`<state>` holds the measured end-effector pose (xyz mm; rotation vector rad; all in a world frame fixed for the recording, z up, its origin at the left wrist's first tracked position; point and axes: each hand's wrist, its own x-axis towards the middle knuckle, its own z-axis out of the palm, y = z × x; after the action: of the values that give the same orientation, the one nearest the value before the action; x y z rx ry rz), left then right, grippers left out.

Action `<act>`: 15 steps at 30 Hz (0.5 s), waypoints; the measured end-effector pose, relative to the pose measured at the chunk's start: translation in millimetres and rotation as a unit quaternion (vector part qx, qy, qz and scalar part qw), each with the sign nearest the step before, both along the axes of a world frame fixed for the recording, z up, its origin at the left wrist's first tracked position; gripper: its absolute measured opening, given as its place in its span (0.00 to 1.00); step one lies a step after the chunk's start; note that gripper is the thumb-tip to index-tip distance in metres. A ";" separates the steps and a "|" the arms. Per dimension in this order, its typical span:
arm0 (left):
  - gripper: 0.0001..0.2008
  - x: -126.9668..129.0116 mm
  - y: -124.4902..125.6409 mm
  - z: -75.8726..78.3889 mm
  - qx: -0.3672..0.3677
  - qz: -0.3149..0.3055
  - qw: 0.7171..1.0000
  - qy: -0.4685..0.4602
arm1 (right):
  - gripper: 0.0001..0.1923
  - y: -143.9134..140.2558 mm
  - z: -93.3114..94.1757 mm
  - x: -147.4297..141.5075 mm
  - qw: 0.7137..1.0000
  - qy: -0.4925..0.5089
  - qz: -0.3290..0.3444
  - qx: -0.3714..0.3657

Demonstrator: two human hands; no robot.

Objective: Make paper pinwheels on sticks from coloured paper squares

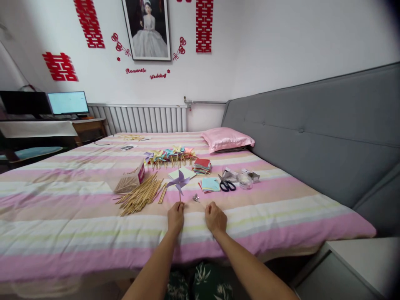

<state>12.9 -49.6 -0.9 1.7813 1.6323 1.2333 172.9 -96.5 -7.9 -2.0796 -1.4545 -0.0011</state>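
My left hand [176, 217] is closed round the stick of a purple paper pinwheel [178, 182], which stands upright above the fingers. To its right, my right hand [215, 217] rests on the bed with curled fingers; whatever they may hold is hidden. Between and just beyond the hands lies a small heap of silvery pins [196, 198]. A large pile of thin wooden sticks [140, 196] spreads out left of the pinwheel. Light blue paper squares [210, 184] are stacked beyond my right hand, with dark-handled scissors [227, 184] beside them.
Finished pinwheels [170, 155] lie in a row farther back. Near them are a stack of coloured paper [202, 166], a clear round container [245, 181] and a box [133, 179] of sticks. A pink pillow [228, 139] lies by the grey headboard [306, 133].
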 end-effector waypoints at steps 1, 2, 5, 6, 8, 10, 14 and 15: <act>0.12 -0.2 0.2 -0.5 0.001 0.001 1.000 0.000 | 0.10 0.1 -0.3 -0.2 1.000 -0.001 0.000 0.002; 0.12 -0.4 0.4 -1.0 0.002 0.003 1.000 0.001 | 0.10 0.3 -0.8 -0.3 1.000 -0.002 0.000 0.004; 0.12 -1.3 1.6 -2.7 0.003 0.004 1.000 0.007 | 0.09 1.6 -2.4 -0.9 1.000 -0.005 -0.003 0.009; 0.12 -1.6 2.1 -3.4 0.003 0.003 1.000 0.009 | 0.09 2.2 -3.1 -1.1 1.000 -0.006 -0.004 0.011; 0.12 -2.2 3.0 -5.0 0.002 0.003 1.000 0.014 | 0.09 3.3 -4.5 -1.5 1.000 -0.007 -0.005 0.013; 0.12 -2.5 3.8 -6.9 0.001 0.003 1.000 0.017 | 0.09 4.1 -5.9 -1.7 1.000 -0.009 -0.006 0.014; 0.14 -2.7 5.2 -10.5 -0.001 0.005 1.000 0.018 | 0.09 5.1 -8.0 -1.8 1.000 -0.010 -0.009 0.015; 0.14 -2.8 5.4 -11.0 -0.001 0.005 1.000 0.017 | 0.09 5.3 -8.4 -1.7 1.000 -0.010 -0.009 0.016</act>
<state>10.1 -44.2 -11.9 1.8039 1.6615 1.2123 171.2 -91.2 -16.3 -2.0717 -1.4390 -0.0520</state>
